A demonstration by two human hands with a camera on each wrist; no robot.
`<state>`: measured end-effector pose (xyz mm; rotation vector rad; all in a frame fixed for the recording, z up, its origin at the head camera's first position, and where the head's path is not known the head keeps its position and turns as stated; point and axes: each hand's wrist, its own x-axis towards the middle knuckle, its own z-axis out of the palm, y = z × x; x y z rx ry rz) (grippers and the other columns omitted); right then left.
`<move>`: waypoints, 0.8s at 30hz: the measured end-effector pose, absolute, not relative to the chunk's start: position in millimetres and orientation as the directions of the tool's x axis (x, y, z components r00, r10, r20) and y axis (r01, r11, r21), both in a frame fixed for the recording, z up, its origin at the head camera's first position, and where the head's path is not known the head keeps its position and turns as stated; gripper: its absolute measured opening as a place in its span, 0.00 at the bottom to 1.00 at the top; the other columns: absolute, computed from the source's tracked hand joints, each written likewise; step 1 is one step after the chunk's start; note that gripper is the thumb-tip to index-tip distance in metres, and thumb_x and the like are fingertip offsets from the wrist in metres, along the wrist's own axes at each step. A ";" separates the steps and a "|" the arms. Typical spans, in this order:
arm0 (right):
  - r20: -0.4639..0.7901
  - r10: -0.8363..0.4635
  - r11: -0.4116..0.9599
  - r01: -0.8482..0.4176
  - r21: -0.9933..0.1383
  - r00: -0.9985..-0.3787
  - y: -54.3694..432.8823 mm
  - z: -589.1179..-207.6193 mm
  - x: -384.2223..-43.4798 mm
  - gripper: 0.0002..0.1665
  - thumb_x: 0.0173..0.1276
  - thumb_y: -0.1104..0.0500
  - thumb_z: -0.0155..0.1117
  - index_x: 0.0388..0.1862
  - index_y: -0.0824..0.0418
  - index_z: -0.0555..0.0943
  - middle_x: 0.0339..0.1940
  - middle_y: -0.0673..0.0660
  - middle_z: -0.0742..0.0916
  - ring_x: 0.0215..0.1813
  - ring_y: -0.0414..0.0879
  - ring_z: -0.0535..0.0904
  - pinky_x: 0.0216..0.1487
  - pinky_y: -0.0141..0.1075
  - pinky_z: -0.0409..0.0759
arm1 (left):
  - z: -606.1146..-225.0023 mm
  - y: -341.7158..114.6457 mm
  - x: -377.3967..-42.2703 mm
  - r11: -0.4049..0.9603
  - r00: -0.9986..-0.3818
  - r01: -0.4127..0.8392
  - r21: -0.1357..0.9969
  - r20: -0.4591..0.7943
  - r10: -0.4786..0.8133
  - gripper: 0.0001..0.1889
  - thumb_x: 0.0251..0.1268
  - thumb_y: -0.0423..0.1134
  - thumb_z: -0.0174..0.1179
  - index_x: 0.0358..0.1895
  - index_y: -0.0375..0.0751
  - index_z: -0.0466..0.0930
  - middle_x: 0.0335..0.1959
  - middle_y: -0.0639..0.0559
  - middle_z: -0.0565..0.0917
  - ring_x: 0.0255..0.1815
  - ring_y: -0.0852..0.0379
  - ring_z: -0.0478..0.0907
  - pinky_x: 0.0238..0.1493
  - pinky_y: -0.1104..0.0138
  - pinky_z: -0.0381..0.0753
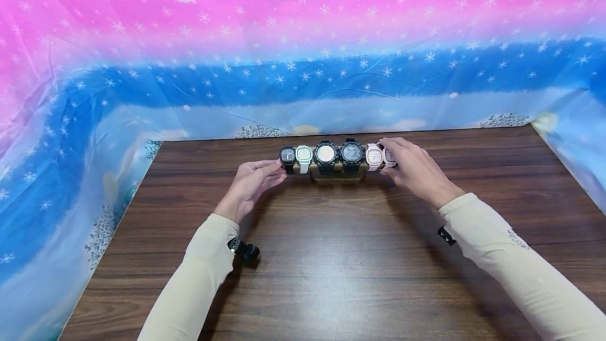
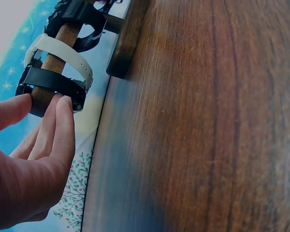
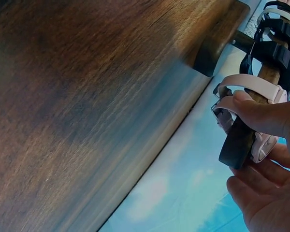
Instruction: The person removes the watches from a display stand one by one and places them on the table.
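Note:
A row of watches hangs on the wooden bar (image 2: 66, 36) of a stand near the table's far edge. At its left end my left hand (image 1: 251, 186) pinches a black square watch (image 1: 286, 156) between thumb and fingers, close by the bar's tip. Beside that are a pale mint watch (image 1: 304, 157) and two chunky black round watches (image 1: 325, 153). A light pink watch (image 1: 374, 156) follows. My right hand (image 1: 418, 168) holds the outermost pink watch (image 3: 263, 147) at the right end, its thumb on the strap and fingers around the dial side, partly covering it.
The stand's dark wooden base (image 3: 220, 41) rests on the brown wood-grain table (image 1: 326, 267). Behind and at the sides hangs a pink and blue snowflake cloth (image 1: 303, 78). A small black device (image 1: 246, 251) is strapped at the left sleeve's cuff.

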<state>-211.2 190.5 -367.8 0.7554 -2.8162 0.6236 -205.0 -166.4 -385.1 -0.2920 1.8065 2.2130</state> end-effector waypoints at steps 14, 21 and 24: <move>0.264 -0.450 0.787 -0.518 -0.335 -0.853 191.4 -367.7 -211.2 0.41 0.59 0.68 0.76 0.69 0.75 0.69 0.67 0.74 0.76 0.66 0.69 0.73 0.69 0.59 0.73 | -385.0 -166.4 -205.4 -0.198 -0.946 -0.325 0.925 -0.317 0.070 0.19 0.73 0.29 0.60 0.62 0.21 0.74 0.35 0.46 0.88 0.41 0.55 0.87 0.52 0.66 0.86; 0.255 -0.442 0.801 -0.506 -0.319 -0.860 194.9 -365.7 -210.0 0.41 0.60 0.69 0.76 0.70 0.75 0.69 0.67 0.74 0.76 0.64 0.70 0.74 0.66 0.60 0.75 | -385.3 -166.1 -204.8 -0.193 -0.946 -0.325 0.926 -0.316 0.073 0.20 0.73 0.29 0.60 0.63 0.21 0.73 0.36 0.46 0.87 0.42 0.54 0.87 0.54 0.66 0.86; 0.249 -0.434 0.804 -0.497 -0.328 -0.866 197.3 -365.7 -209.9 0.40 0.61 0.69 0.75 0.70 0.75 0.69 0.67 0.74 0.76 0.64 0.70 0.75 0.66 0.60 0.76 | -385.1 -166.2 -205.2 -0.190 -0.946 -0.324 0.927 -0.317 0.069 0.19 0.73 0.28 0.60 0.62 0.21 0.74 0.37 0.46 0.87 0.43 0.53 0.87 0.54 0.66 0.86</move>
